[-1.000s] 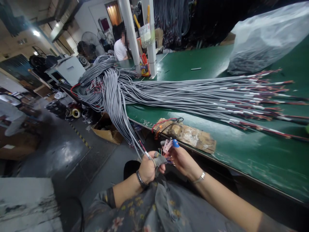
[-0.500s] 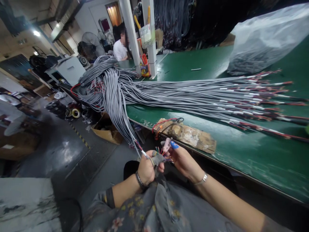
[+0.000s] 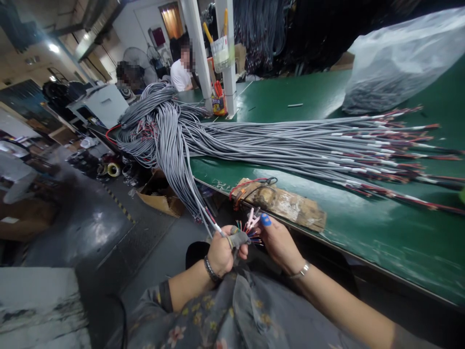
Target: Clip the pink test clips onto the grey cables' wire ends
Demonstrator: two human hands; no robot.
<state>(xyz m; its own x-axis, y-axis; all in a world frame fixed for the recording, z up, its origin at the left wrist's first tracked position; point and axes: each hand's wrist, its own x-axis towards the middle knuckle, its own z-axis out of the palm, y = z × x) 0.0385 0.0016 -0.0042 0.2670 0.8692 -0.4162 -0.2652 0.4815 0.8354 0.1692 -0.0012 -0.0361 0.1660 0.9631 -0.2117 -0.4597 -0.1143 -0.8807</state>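
Note:
My left hand [image 3: 222,249] is closed around a grey cable [image 3: 217,228] near its stripped end, with grey wrapping on its thumb. Thin coloured wires [image 3: 257,239] fan out past the thumb, among them red, green, blue and orange ones. Close to their right side is my right hand [image 3: 278,240], blue tape on its thumb and the fingers drawn together. A pale pink forked shape [image 3: 252,219] shows at its fingertips, above the wires. Whether that is finger wrapping or a small tool I cannot tell.
A thick bundle of grey cables [image 3: 254,138] lies across the green table [image 3: 381,232] and hangs over its edge. A scarred wooden block [image 3: 290,206] sits at that edge. A plastic bag [image 3: 403,58] stands at the back right. A person in white [image 3: 180,75] sits beyond the posts.
My right hand has shifted slightly right and down. The pink shape at its fingertips now looks forked and more spread. The coloured wires show more clearly fanned; my left hand has hardly moved.

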